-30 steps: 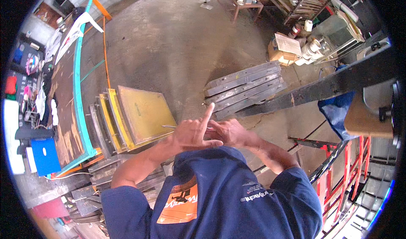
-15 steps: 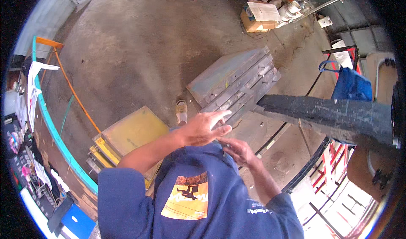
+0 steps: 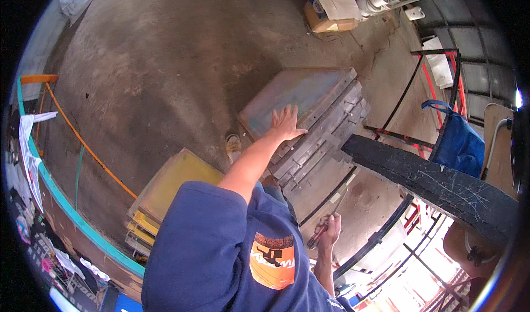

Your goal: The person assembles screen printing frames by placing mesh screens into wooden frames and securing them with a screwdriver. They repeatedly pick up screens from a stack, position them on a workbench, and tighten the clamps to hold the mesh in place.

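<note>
My left hand (image 3: 287, 124) lies flat, fingers spread, on the top panel of a stack of grey framed panels (image 3: 309, 113) on the concrete floor. The arm reaches out from my blue sleeve. My right hand (image 3: 330, 230) hangs low by my side, closed around a slim red-handled tool (image 3: 318, 239). What kind of tool it is I cannot tell. My blue shirt (image 3: 221, 257) with an orange patch fills the bottom of the view.
A stack of yellow framed panels (image 3: 174, 188) lies to the left. A sandal (image 3: 233, 145) sits between the stacks. A thick black beam (image 3: 436, 182) crosses at right, with red metal frames (image 3: 425, 91) and a blue bag (image 3: 461, 144) behind. Cardboard box (image 3: 331, 8) far back.
Both hands were together in front of my chest. The left hand has since stretched out onto the grey stack, the right has dropped to my side, and the view has swung toward the stack.
</note>
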Demonstrator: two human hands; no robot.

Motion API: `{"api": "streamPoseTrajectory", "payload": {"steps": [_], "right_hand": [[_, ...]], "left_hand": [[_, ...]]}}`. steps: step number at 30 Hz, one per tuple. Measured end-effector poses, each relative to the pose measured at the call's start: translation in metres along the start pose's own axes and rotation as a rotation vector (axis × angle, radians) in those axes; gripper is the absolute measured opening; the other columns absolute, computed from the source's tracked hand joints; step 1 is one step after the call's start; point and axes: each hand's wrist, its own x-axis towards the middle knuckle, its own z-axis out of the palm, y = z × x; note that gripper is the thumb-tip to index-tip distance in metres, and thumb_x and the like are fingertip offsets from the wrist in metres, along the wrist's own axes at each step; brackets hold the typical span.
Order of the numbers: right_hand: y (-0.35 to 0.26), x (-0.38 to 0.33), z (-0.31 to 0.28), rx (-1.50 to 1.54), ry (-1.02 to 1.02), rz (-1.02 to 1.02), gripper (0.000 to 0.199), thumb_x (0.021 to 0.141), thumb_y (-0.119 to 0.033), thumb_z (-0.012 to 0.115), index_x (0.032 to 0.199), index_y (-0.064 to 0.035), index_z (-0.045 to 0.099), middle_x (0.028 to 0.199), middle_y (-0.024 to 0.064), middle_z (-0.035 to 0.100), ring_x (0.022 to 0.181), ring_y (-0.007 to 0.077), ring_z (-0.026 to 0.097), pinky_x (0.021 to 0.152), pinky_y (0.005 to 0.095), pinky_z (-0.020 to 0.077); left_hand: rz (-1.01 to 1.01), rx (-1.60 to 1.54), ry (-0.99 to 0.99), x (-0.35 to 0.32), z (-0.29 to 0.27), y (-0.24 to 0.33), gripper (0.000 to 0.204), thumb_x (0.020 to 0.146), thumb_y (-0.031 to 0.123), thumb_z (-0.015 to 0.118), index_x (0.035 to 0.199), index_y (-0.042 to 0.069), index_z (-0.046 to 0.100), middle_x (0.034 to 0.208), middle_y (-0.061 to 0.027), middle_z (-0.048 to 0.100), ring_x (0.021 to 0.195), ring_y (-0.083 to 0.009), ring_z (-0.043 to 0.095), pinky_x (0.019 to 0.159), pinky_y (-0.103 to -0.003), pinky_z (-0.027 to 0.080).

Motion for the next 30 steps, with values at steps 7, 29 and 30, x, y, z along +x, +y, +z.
{"api": "streamPoseTrajectory", "payload": {"steps": [7,29,30], "right_hand": [[-0.004,-0.006,0.003,0.0,0.155,-0.014,0.018,0.104,-0.024,0.044,0.101,-0.0072,0.049,0.067,0.0052,0.054,0.045,0.0114,0.049,0.04,0.0236,0.0416],[-0.072,0.108,0.022,-0.084,-0.826,-0.258,0.043,0.103,-0.038,0.049,0.072,-0.0091,0.046,0.056,0.0032,0.046,0.039,0.0111,0.045,0.036,0.0258,0.0351],[-0.092,0.107,0.035,-0.077,-0.924,-0.305,0.042,0.104,-0.038,0.049,0.072,-0.0096,0.046,0.056,0.0028,0.047,0.04,0.0106,0.044,0.036,0.0252,0.0342]], "left_hand": [[0.221,0.128,0.065,0.023,-0.069,-0.056,0.089,0.079,0.057,0.071,0.142,0.002,0.04,0.125,-0.02,0.061,0.111,-0.0378,0.062,0.099,-0.053,0.047],[-0.422,-0.027,0.698,-0.253,-0.203,-0.052,0.049,0.07,0.042,0.072,0.086,-0.003,0.066,0.088,-0.0262,0.068,0.087,-0.0407,0.067,0.079,-0.048,0.052],[-0.446,-0.029,0.754,-0.29,-0.202,-0.036,0.048,0.069,0.042,0.072,0.083,-0.004,0.065,0.084,-0.0265,0.068,0.083,-0.041,0.067,0.076,-0.048,0.052]]}}
